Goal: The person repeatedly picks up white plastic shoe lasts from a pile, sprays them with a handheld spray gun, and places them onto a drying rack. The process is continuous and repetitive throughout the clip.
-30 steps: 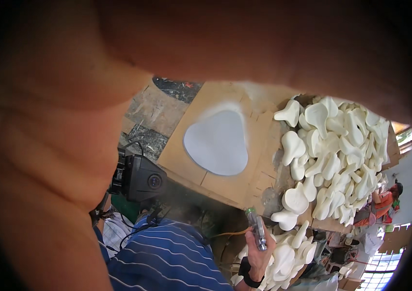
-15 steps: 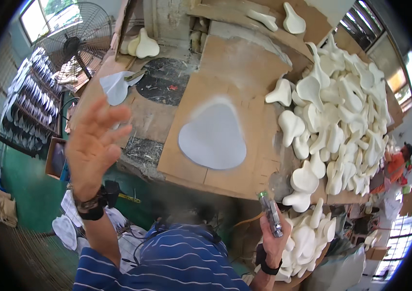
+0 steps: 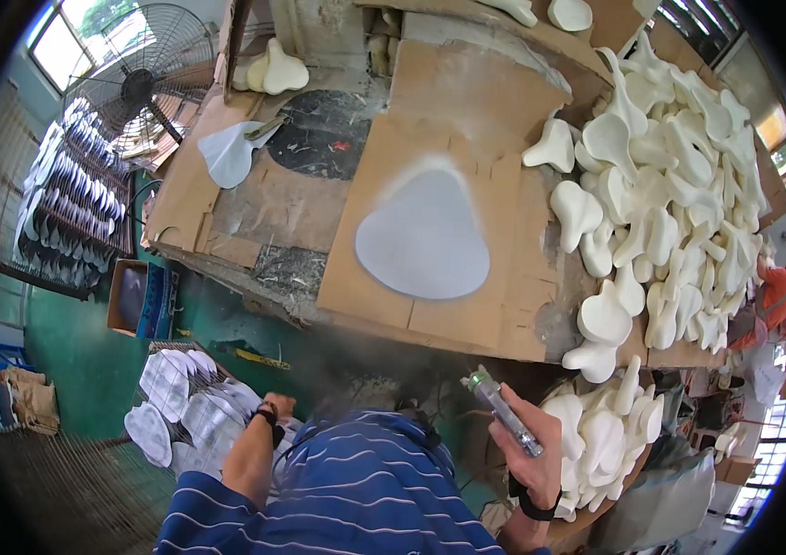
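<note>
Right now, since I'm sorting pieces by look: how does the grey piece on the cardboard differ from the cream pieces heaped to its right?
Colour: the grey piece is pale grey; the cream pieces are creamy white.
Shape: the grey piece is a broad rounded triangle; many cream pieces narrow to a neck.
Placement: the grey piece lies alone on cardboard; the cream pieces overlap.
Both have rounded outlines.

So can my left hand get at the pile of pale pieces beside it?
Probably yes: your left hand is right by the pale pieces, and nothing visible blocks the way, though I can't tell whether it's touching them.
</note>
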`<move>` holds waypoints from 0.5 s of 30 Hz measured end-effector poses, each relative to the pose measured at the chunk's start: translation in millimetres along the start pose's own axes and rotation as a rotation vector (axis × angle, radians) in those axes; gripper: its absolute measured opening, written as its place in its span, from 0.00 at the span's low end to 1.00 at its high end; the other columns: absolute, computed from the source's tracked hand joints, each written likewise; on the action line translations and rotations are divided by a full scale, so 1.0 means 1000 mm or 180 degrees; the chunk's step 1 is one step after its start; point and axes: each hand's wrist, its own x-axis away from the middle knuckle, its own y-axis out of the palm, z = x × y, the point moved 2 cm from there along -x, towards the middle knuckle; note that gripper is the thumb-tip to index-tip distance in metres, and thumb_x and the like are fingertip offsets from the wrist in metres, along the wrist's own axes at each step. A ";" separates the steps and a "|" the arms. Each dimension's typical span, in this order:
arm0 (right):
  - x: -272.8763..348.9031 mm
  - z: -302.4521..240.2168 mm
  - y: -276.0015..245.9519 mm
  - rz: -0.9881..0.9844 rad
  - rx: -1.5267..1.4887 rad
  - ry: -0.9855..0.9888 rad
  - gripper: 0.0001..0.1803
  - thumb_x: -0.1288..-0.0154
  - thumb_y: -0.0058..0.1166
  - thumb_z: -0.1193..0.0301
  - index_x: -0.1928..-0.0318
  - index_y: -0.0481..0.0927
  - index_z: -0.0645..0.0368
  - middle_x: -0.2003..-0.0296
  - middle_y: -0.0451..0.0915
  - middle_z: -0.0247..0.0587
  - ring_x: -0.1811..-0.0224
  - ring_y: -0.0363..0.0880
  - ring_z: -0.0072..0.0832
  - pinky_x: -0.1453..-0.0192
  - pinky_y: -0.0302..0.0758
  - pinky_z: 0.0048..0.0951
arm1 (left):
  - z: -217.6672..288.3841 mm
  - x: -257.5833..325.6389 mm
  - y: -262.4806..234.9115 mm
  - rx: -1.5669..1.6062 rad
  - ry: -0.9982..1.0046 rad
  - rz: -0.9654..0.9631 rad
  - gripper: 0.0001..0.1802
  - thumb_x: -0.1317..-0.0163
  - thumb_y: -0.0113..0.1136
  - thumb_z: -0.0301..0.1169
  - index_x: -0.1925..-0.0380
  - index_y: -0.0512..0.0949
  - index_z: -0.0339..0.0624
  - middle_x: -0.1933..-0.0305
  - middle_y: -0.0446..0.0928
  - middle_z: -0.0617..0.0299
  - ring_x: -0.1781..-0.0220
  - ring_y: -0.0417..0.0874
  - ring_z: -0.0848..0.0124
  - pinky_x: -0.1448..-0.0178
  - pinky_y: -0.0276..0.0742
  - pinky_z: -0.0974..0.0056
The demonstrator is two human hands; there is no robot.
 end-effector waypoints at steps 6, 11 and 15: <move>0.024 0.001 -0.007 0.0144 0.0140 0.0419 0.29 0.49 0.64 0.81 0.42 0.79 0.64 0.66 0.83 0.47 0.70 0.80 0.34 0.64 0.75 0.29 | -0.039 0.021 0.044 -0.0283 -0.0375 0.1406 0.11 0.37 0.50 0.37 0.57 0.77 0.51 0.66 0.78 0.59 0.60 0.82 0.58 0.63 0.79 0.51; 0.047 0.033 -0.024 0.0490 0.0057 0.0678 0.28 0.48 0.65 0.79 0.42 0.79 0.65 0.68 0.84 0.49 0.71 0.79 0.30 0.64 0.75 0.29 | -0.009 0.013 0.021 -0.0118 0.0434 0.1311 0.11 0.35 0.54 0.28 0.54 0.78 0.44 0.64 0.81 0.57 0.63 0.83 0.64 0.67 0.80 0.53; 0.058 0.033 -0.034 0.0913 0.0083 0.1104 0.27 0.46 0.63 0.78 0.42 0.79 0.65 0.71 0.81 0.44 0.72 0.73 0.24 0.64 0.72 0.25 | 0.045 0.023 0.125 -0.1226 0.0728 0.2134 0.19 0.36 0.60 0.30 0.45 0.75 0.40 0.59 0.82 0.57 0.59 0.84 0.62 0.59 0.83 0.50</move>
